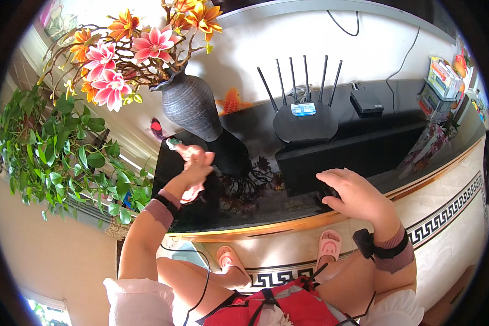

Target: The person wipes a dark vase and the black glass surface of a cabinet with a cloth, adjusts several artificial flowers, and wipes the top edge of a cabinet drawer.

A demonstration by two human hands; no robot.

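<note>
My left hand point(195, 165) is over the left end of a glossy black cabinet top point(265, 203), blurred. At its fingertips is a small green-and-white item point(173, 143), near the foot of a dark ribbed vase point(193, 104) with artificial flowers point(153, 44). Whether the fingers hold that item cannot be told. A pale pinkish patch point(192, 193) shows just below the hand. My right hand point(344, 193) hovers over the cabinet's front edge, fingers extended, thumb apart, holding nothing. Beyond it lies a black router point(305, 124) with several upright antennas and a blue-and-white packet point(303, 109) on top.
A black set-top box point(366, 102) and stacked boxes point(444, 77) stand toward the right. Leafy green vines point(65, 155) hang at the left beside the cabinet. A red-and-black object point(157, 128) is near the vase. A black cable point(207, 269) runs below my left arm.
</note>
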